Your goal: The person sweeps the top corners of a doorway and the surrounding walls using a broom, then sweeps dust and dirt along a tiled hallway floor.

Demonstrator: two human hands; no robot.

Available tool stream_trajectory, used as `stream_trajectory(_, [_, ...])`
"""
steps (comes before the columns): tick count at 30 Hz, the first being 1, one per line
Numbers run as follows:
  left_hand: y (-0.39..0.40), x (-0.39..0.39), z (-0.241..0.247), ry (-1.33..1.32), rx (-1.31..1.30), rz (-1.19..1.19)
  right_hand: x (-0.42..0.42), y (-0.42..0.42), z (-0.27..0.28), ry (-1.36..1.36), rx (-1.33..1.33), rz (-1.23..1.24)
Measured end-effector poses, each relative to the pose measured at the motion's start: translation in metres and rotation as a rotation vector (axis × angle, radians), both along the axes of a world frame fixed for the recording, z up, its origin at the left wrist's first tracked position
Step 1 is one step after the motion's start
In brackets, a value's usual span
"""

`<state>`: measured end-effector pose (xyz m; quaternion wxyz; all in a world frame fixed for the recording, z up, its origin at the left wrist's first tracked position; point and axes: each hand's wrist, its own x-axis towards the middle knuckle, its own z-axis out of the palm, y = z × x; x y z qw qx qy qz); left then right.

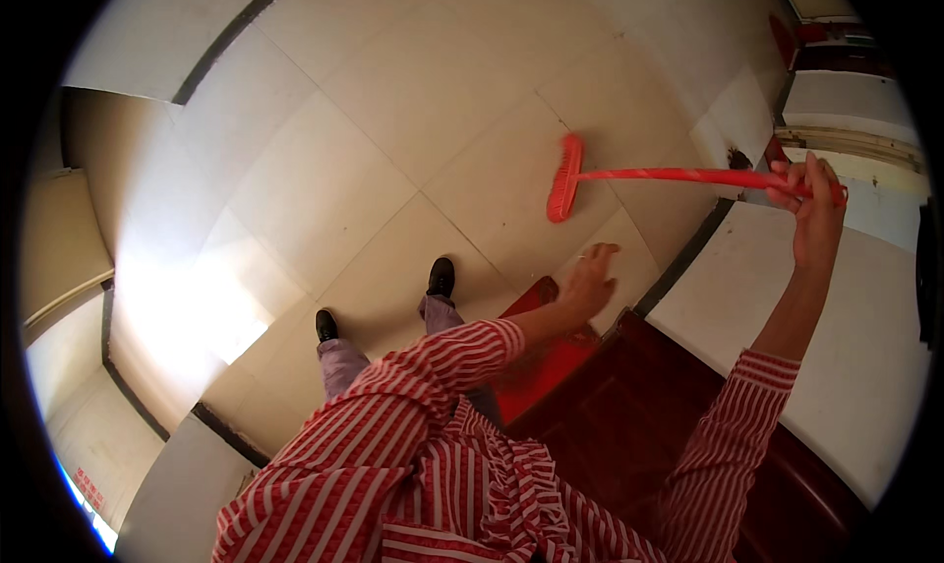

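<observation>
My right hand [807, 194] is wrapped around the upper end of a long red broom handle [664, 173], raised near the wall at the right. At the handle's other end, the broom's red head [565, 179] is at the tiled floor, its bristles slightly blurred. My left hand [590, 283] hangs in front of me with fingers apart and nothing in it. It wears a ring and is apart from the broom. Both sleeves [472, 349] are red and white striped.
Beige tiled floor [354, 194] spreads ahead, with strong glare at left. A dark red wooden door [619, 408] stands close at my right, above a red surface [542, 371]. White walls [796, 297] have dark skirting [686, 257]. A small dark clump [737, 157] sits behind the handle.
</observation>
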<state>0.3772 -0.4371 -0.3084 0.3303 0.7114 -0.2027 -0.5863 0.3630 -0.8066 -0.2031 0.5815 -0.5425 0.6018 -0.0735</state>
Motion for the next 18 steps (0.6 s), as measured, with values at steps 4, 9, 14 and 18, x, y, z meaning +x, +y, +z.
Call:
stream_trajectory(4, [0.015,0.037,0.010,0.004,0.181,-0.084,0.019,0.008,0.031,0.061,-0.004,0.060])
stream_trajectory(9, [-0.019,0.033,-0.007,-0.250,-0.204,0.001,-0.002,0.008,0.099,-0.134,0.057,0.403])
stream_trajectory(14, [-0.028,0.051,-0.011,-0.334,-0.300,0.044,-0.025,-0.003,0.123,-0.267,0.180,0.389])
stream_trajectory(18, [-0.008,0.056,-0.003,-0.278,-0.209,0.004,-0.073,0.033,0.087,-0.502,0.423,0.034])
